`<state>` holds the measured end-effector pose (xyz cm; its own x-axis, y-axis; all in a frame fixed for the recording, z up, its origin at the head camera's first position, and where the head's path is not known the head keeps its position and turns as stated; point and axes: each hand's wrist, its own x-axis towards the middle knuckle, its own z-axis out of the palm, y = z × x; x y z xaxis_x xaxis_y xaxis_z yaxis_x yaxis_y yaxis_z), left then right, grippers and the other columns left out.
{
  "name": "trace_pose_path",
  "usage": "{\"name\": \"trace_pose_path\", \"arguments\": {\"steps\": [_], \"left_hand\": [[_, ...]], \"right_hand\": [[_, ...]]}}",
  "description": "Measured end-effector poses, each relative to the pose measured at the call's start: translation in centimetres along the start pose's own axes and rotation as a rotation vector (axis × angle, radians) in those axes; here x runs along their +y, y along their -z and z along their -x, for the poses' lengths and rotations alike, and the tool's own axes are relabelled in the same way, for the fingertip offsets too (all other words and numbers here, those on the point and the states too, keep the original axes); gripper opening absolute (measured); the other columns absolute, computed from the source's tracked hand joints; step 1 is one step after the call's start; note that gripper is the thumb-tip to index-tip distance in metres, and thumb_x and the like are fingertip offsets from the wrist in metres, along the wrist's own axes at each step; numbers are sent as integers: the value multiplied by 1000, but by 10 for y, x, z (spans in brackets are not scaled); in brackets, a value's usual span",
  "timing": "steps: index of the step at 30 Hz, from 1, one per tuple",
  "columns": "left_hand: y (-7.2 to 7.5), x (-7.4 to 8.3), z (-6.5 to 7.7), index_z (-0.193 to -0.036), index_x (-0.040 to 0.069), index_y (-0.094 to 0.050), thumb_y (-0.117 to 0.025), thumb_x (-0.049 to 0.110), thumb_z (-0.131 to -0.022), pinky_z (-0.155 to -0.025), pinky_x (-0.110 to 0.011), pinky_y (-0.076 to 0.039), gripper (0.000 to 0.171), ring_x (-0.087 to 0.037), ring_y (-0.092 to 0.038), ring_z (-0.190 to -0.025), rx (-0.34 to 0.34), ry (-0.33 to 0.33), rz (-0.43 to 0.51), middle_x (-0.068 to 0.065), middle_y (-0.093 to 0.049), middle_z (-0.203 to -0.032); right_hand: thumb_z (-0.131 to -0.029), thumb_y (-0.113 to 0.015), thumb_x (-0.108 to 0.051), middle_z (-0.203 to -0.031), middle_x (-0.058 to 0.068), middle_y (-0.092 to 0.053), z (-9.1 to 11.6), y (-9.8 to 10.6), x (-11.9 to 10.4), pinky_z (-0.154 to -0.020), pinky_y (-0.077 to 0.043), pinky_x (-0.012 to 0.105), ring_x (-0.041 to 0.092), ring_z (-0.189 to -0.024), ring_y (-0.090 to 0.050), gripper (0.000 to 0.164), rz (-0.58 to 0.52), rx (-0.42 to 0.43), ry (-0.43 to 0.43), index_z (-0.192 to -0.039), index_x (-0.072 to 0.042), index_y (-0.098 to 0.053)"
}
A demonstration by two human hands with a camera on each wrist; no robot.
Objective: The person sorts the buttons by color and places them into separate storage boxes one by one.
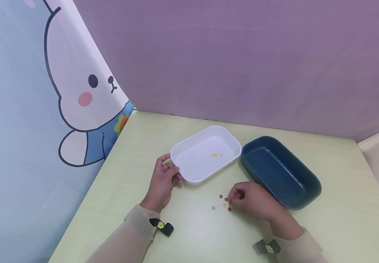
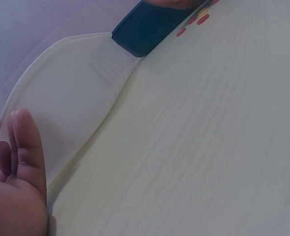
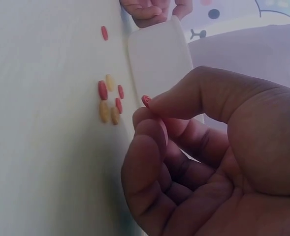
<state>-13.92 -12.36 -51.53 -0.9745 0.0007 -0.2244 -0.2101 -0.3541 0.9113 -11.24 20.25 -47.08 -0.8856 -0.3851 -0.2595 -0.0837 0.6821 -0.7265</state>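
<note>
My left hand [image 1: 163, 182] holds the near-left end of a white plastic tray [image 1: 189, 166], thumb and fingers at its rim. Inside the tray lie a few small yellow buttons [image 1: 215, 155]. Beside the tray's near side, my right hand [image 1: 253, 200] is low over the table. Between its thumb and fingertip it pinches a small red button [image 3: 146, 101], plain in the right wrist view. Several loose red buttons [image 3: 103, 90] and yellow buttons [image 3: 104, 111] lie on the table just beyond these fingers. One paler red button [image 1: 213, 208] sits apart to the left.
A dark blue plastic tray [image 1: 281, 171] stands to the right of the white one, close to its corner and just behind my right hand. The pale table [image 1: 189, 233] meets a purple wall [image 1: 242, 65] at the back. A cartoon-printed curtain [image 1: 15, 128] hangs along the left.
</note>
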Motion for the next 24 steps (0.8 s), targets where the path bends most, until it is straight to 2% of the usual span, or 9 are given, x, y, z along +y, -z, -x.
{"name": "trace_pose_path", "arguments": {"steps": [7,13,18,24], "left_hand": [[-1,-3,-1,-158,22,-40,-60,2,-108,-71,-25,-63,56,-16,-67,-82,6,-4,-6,-6,-60,-107],[-3,-5,-3,-159,22,-40,-60,3,-109,-71,-25,-63,57,-17,-67,-83,12,-6,-4,-11,-59,-111],[-5,-4,-5,-160,21,-39,-59,4,-109,-71,-25,-63,57,-17,-67,-83,15,-8,-4,-14,-59,-113],[-8,-5,-7,-160,21,-38,-58,5,-110,-72,-26,-64,57,-18,-67,-84,23,-3,-9,-14,-60,-113]], "right_hand": [[-92,-78,-10,-84,-8,-70,3,10,-6,-64,-50,24,13,-78,-62,13,15,24,-5,-91,-23,-81],[-93,-79,-12,-85,-5,-71,3,21,-5,-64,-51,24,15,-78,-62,11,-27,13,-7,-93,-22,-82],[-95,-80,-14,-81,-3,-70,3,35,-6,-62,-51,25,16,-74,-63,5,-67,2,-13,-97,-18,-82],[-96,-78,-13,-79,-3,-70,1,58,-9,-62,-51,25,15,-74,-63,5,-63,6,10,-99,-15,-82]]}}
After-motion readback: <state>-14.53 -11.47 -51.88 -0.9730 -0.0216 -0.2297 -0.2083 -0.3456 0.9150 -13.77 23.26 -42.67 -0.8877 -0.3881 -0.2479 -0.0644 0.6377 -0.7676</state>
